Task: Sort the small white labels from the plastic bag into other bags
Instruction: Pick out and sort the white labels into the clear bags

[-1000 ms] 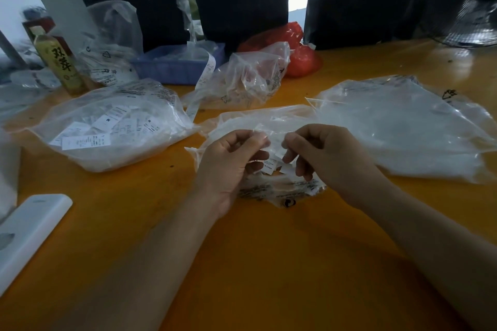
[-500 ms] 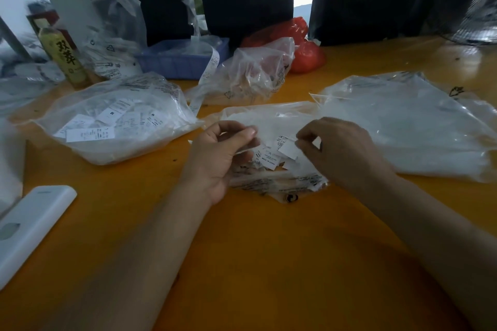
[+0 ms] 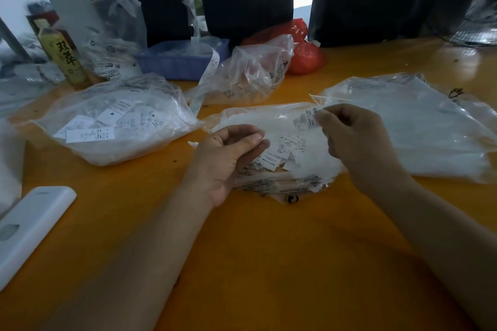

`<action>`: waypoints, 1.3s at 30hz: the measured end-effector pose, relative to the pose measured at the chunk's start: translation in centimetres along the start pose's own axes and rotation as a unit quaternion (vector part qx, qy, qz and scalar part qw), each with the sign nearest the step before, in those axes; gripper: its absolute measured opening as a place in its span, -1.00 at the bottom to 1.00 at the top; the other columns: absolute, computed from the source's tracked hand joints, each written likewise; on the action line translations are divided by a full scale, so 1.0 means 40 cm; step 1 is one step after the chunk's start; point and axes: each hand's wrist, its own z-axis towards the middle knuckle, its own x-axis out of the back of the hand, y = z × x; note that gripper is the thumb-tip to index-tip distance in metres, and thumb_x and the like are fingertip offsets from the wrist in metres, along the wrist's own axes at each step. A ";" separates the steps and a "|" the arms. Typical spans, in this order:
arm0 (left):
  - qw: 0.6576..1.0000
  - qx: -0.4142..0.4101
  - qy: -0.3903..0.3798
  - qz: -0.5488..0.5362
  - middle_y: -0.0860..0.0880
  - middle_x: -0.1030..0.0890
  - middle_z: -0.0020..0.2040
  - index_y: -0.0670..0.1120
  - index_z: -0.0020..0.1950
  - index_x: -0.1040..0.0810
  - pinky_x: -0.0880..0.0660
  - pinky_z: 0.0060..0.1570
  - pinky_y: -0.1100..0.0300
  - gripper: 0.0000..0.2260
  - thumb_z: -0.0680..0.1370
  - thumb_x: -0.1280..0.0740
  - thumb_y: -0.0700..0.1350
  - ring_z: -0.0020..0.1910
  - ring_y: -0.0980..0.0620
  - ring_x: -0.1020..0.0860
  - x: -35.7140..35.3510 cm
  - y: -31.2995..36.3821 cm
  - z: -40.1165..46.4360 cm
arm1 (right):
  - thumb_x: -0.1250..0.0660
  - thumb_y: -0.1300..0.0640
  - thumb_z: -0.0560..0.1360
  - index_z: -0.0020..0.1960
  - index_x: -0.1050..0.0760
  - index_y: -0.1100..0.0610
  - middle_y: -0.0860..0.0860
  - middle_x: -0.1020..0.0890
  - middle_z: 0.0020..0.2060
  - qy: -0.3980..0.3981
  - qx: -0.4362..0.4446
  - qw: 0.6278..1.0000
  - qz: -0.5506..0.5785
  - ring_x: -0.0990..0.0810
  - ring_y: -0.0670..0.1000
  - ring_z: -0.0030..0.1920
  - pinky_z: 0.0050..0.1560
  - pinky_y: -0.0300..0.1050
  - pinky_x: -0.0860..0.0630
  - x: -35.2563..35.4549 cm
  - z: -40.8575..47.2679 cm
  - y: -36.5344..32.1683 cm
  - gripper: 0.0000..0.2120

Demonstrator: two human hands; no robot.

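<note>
Your right hand (image 3: 360, 148) is raised over the middle plastic bag (image 3: 269, 118), thumb and forefinger pinching a small white label (image 3: 308, 119) by its right edge; the other fingers are curled in under the palm. The label hangs just above the bag, near its far right side. Your left hand (image 3: 228, 158) sits palm-up at the bag's left edge, fingers loosely curled with the thumb laid toward the fingertips; whether it holds anything, you cannot tell from this view. More loose labels (image 3: 282, 152) lie in a small pile on the middle bag, between your two hands, some with printed text facing up. To the left on the orange table (image 3: 269, 250) is a fuller bag of labels (image 3: 115, 121), well apart from your left hand. To the right lies a large flat clear bag (image 3: 403, 126), its near corner just beside your right hand. Further back there is a crumpled clear bag (image 3: 250, 72), a red bag (image 3: 304, 54), a blue tray (image 3: 183, 59) and a bottle (image 3: 64, 56) with a yellow label. A white flat device (image 3: 29, 226) lies at the near left edge.
</note>
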 end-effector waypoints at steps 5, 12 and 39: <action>1.000 -0.002 0.004 0.008 -0.20 -0.76 -0.03 -0.13 -0.16 -0.77 -0.67 -0.13 0.26 -0.81 0.25 -0.61 -0.24 -0.04 -0.13 -0.77 -0.003 -0.008 0.001 | -0.34 0.08 0.62 -0.14 -0.58 0.13 -0.04 -0.49 -0.44 -0.022 -0.023 0.997 0.074 -0.36 -0.06 -0.45 -0.41 -0.15 -0.35 0.018 -0.006 -0.016 -0.81; 1.000 0.004 0.011 -0.007 -0.20 -0.77 -0.05 -0.18 -0.08 -0.78 -0.67 -0.15 0.28 -0.83 0.34 -0.56 -0.22 -0.05 -0.11 -0.77 -0.006 -0.002 -0.003 | -0.28 0.13 0.65 -0.09 -0.55 0.12 0.01 -0.72 -0.28 -0.034 0.010 0.998 0.048 -0.61 0.00 -0.36 -0.26 -0.02 -0.57 0.007 -0.015 -0.021 -0.84; 0.998 -0.013 -0.039 0.040 -0.27 -0.75 0.07 -0.22 0.11 -0.71 -0.66 -0.03 0.25 -0.71 0.40 -0.52 -0.22 0.06 -0.15 -0.76 -0.012 -0.008 -0.008 | -0.42 0.06 0.59 0.15 -0.54 -0.16 -0.19 -0.62 -0.18 -0.091 0.116 0.985 -0.093 -0.61 -0.21 -0.18 -0.19 -0.33 -0.47 -0.006 -0.035 -0.017 -0.81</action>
